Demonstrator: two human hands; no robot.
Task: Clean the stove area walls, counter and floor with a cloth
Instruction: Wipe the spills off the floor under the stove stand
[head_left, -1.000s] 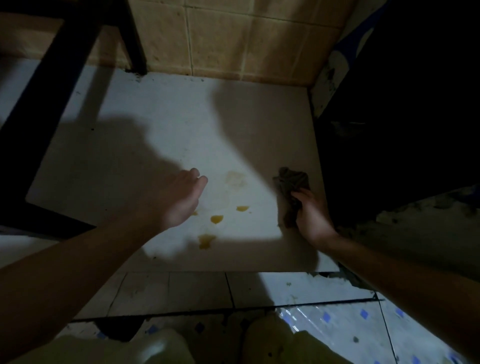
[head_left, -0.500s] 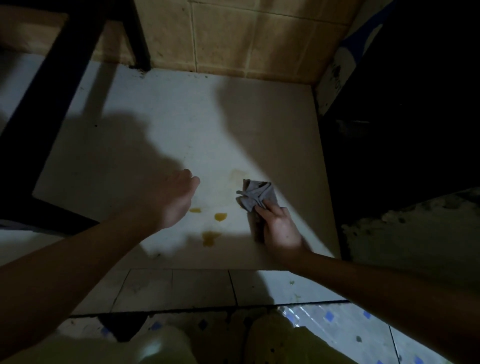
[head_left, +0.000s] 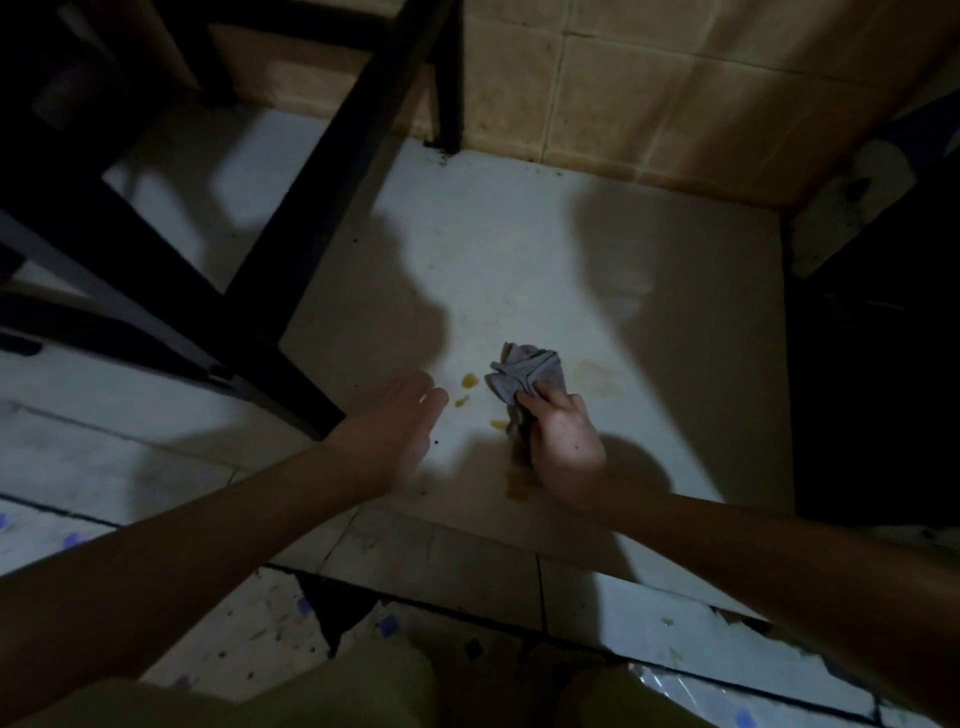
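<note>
— What's in view?

— A pale floor (head_left: 519, 270) running back to a tan tiled wall (head_left: 649, 93), with the legs of a black stand (head_left: 332, 171) coming down on the left.

— And the hands?

— The left hand (head_left: 395, 431) is low over the floor, fingers loose, holding nothing; I can't tell whether it touches. The right hand (head_left: 563, 441) has its fingers curled round a bunched grey cloth (head_left: 527, 374), which looks to be held down on the floor just beside the left hand.

— Which step is this?

— The floor, I'd say: wiping up yellow drips (head_left: 470, 381). The small ones lie between the hands, just left of the cloth. A bigger smear (head_left: 518, 487) sits near the right wrist, partly in shadow.

— Next move?

— Probably a short sweep left over the drips, then back for the smear. It calls for firm pressure and a clean face of cloth, or the mess may only spread.
</note>
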